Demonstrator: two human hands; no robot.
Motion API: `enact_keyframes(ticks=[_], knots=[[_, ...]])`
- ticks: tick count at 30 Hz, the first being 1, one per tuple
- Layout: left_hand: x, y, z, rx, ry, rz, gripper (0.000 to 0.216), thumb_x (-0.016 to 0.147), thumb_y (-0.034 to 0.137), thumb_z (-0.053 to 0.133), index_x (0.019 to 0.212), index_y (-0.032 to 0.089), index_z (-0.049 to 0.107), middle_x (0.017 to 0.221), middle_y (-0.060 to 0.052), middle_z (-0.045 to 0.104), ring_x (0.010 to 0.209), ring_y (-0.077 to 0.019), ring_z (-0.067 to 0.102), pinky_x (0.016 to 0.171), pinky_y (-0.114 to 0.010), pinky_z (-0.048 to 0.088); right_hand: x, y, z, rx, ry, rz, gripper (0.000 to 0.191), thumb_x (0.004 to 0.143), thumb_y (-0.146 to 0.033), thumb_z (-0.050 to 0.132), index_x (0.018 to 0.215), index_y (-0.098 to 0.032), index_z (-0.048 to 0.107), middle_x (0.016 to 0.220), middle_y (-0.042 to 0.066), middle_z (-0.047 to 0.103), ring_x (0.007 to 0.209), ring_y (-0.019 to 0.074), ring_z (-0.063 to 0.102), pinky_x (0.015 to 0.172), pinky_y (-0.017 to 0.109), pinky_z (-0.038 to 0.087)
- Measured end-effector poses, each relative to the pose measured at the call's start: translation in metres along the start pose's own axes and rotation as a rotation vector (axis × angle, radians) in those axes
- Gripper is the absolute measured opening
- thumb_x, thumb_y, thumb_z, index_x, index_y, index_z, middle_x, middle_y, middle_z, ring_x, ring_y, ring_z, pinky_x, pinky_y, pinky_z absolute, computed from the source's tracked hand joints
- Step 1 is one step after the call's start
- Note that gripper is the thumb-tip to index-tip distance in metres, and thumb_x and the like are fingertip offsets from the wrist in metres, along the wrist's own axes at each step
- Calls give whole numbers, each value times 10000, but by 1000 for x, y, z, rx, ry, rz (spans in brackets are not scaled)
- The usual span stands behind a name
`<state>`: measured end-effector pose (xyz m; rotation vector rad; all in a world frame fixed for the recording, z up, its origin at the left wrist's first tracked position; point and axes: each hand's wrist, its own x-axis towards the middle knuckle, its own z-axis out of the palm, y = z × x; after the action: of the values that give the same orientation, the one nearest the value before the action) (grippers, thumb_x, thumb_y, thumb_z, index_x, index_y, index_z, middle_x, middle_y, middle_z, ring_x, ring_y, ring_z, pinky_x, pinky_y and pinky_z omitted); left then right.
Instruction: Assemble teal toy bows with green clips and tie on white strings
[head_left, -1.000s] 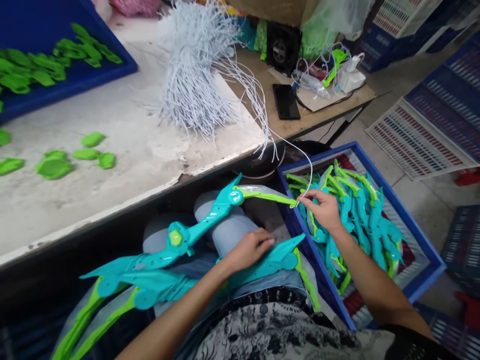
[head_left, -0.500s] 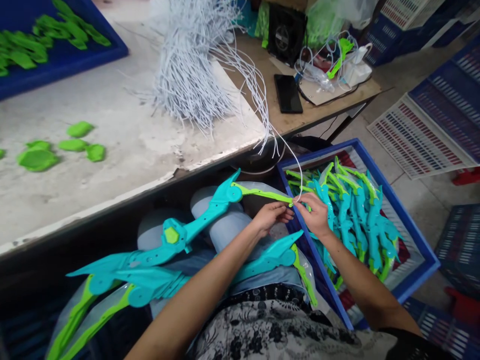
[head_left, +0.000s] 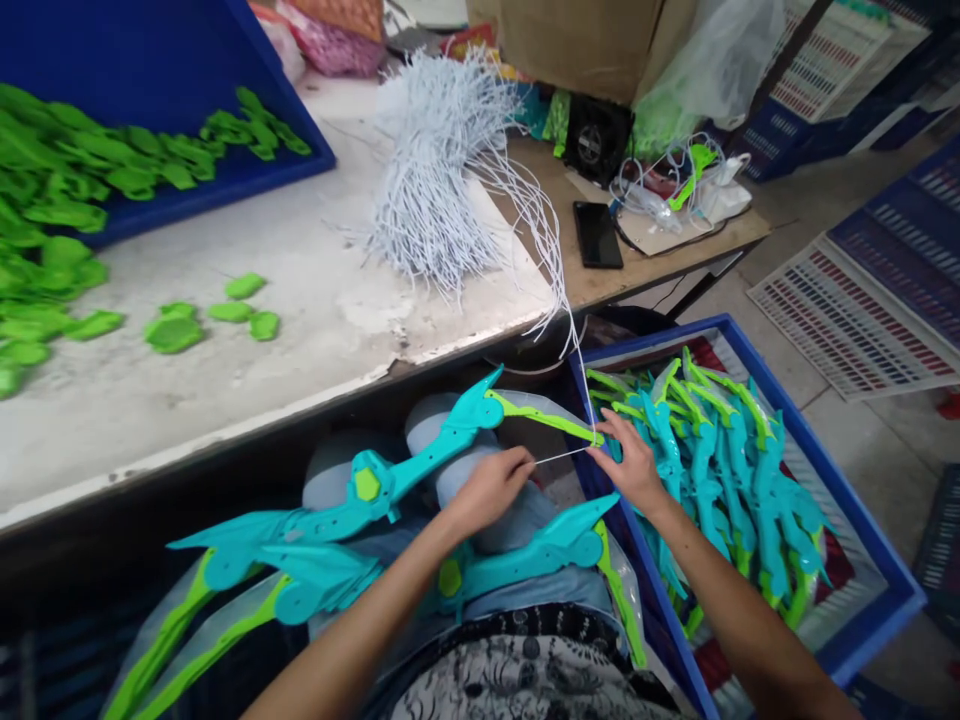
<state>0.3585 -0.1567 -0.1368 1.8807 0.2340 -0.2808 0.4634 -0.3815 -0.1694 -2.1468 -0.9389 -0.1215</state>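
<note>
So the left hand (head_left: 491, 490) is pinched shut on a white string (head_left: 562, 456) stretched taut from the green tip (head_left: 581, 432) of a teal toy bow (head_left: 420, 462), which lies in front of the table (head_left: 315, 310). The right hand (head_left: 634, 465) is right at that tip, can't tell if it's actually clamped on. Toward the table's back right there's a black fan (head_left: 616, 125), label (head_left: 591, 145) too small to read.
</note>
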Motion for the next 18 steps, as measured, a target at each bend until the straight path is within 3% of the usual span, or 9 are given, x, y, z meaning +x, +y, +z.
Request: enact_keyframes(ticks=[3, 6, 8, 10, 13, 16, 18], knots=[[-56, -10, -56, 19, 75, -72, 339, 830, 483, 507, 733, 190, 645, 682, -18, 612, 636, -159, 545, 596, -250, 454, -2, 0, 2, 11, 1, 5, 638, 897, -318, 588, 1467, -242, 312, 1060, 80, 685, 1009, 233, 629, 918, 442, 523], [-95, -20, -91, -98, 233, -197, 415, 749, 587, 596, 775, 186, 698, 798, -55, 674, 615, -163, 567, 566, -261, 489, 3, 1, 7, 83, -14, 107, 621, 877, -369, 602, 1439, -231, 375, 1066, 92, 686, 1022, 238, 632, 934, 452, 513], [-102, -23, -96, -169, 306, -227, 439, 700, 610, 648, 765, 181, 714, 885, -84, 701, 666, -183, 603, 610, -280, 519, 14, 3, 11, 246, -35, 224, 671, 846, -419, 623, 1438, -230, 370, 1084, 97, 684, 1002, 230, 645, 894, 428, 533], [-96, -21, -90, -227, 296, -208, 444, 698, 612, 659, 783, 181, 724, 923, -99, 712, 742, -208, 631, 673, -297, 532, 33, 6, 14, 430, -18, 391, 729, 821, -506, 612, 1439, -214, 358, 1089, 109, 681, 945, 222, 666, 799, 393, 562], [-82, -12, -80, -275, 238, -148, 438, 727, 604, 646, 810, 183, 729, 890, -96, 717, 755, -206, 632, 686, -290, 525, 73, 10, 15, 489, 81, 606, 677, 786, -609, 581, 1300, -174, 519, 1055, 120, 687, 909, 220, 672, 721, 355, 567], [-76, -5, -81, -280, 226, -113, 427, 744, 594, 643, 826, 185, 731, 873, -91, 717, 732, -194, 620, 685, -286, 517, 120, 6, 11, 485, -17, 647, 542, 775, -571, 620, 1130, -161, 620, 910, 89, 714, 824, 192, 683, 724, 330, 563], [-77, -2, -85, -283, 220, -106, 410, 756, 579, 641, 823, 184, 731, 868, -90, 715, 730, -191, 612, 692, -289, 514, 152, -1, 9, 440, -89, 635, 529, 781, -509, 645, 1166, -150, 592, 802, 62, 711, 682, 173, 679, 680, 329, 568]])
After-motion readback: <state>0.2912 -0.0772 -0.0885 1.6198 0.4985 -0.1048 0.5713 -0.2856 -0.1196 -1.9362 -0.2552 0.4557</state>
